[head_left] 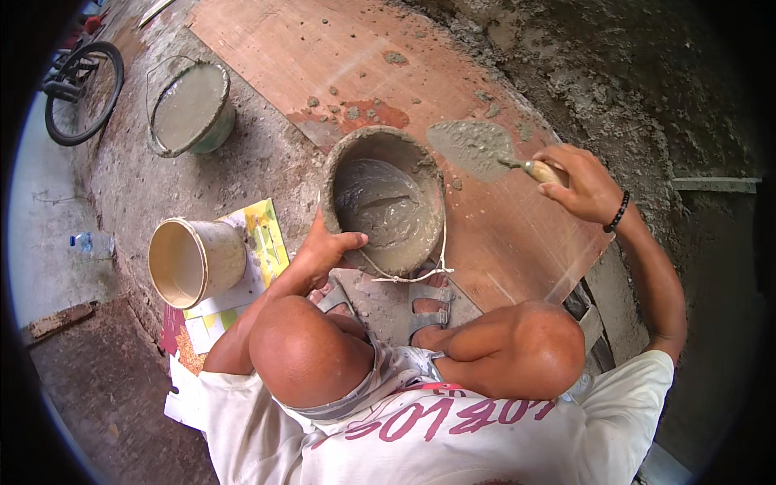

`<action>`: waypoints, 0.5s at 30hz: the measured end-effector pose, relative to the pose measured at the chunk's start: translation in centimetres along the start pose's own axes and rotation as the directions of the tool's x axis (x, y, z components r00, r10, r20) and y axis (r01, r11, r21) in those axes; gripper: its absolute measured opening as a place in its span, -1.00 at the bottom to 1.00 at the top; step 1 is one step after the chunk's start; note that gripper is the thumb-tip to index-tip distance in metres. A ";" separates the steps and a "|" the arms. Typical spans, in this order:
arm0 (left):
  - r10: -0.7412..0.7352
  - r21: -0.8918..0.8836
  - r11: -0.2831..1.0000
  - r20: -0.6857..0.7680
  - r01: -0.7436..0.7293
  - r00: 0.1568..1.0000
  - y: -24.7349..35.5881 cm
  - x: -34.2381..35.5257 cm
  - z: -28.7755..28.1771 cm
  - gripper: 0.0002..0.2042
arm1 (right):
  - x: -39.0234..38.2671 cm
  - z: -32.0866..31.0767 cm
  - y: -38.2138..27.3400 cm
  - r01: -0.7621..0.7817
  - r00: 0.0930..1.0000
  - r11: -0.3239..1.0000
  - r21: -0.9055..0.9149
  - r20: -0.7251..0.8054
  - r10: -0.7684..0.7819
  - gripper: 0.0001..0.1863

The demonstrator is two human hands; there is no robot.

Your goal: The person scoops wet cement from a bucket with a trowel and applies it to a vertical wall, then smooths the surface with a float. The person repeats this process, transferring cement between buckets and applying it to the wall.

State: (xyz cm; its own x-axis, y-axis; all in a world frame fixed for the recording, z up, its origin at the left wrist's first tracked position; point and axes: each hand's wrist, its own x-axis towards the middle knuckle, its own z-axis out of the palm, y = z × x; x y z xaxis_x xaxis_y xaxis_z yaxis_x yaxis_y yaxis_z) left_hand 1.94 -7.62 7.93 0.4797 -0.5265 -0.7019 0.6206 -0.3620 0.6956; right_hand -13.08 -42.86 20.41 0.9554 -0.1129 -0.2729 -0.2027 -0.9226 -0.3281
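Between my knees and the board, a mortar-caked bucket [427,162] tilts toward me, with wet grey mortar [376,202] inside and a thin rope handle hanging over its near side. My left hand [327,242] grips the near left of its rim, thumb inside and the other fingers hidden behind the wall. To the right, my right hand [584,183] is closed round the wooden handle of a trowel [477,149]. Its blade, coated in grey mortar, is over the reddish wooden board [517,234]. A dark bead bracelet circles my right wrist.
A second bucket [192,109] of grey slurry stands at the upper left. Nearer, a cream bucket [198,263] sits tilted beside printed cardboard [267,230]. A bicycle wheel [84,93] and a plastic bottle [95,244] lie farther left. Rough dirt [647,89] borders the board's right side.
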 end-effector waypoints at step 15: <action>0.055 0.066 0.997 -0.077 -0.050 0.996 -2.1 2.0 -0.1 -0.19 | 7.2 18.8 -5.3 0.151 0.935 0.980 0.130 0.302 -0.184 -0.70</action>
State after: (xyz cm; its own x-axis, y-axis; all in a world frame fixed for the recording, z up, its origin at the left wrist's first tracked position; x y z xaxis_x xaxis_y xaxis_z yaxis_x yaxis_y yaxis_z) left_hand 1.69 -7.85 5.05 0.5594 -0.4853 -0.6719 0.5535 -0.3847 0.7387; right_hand -9.13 -31.81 3.20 0.8662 0.1759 -0.4678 -0.0820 -0.8733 -0.4802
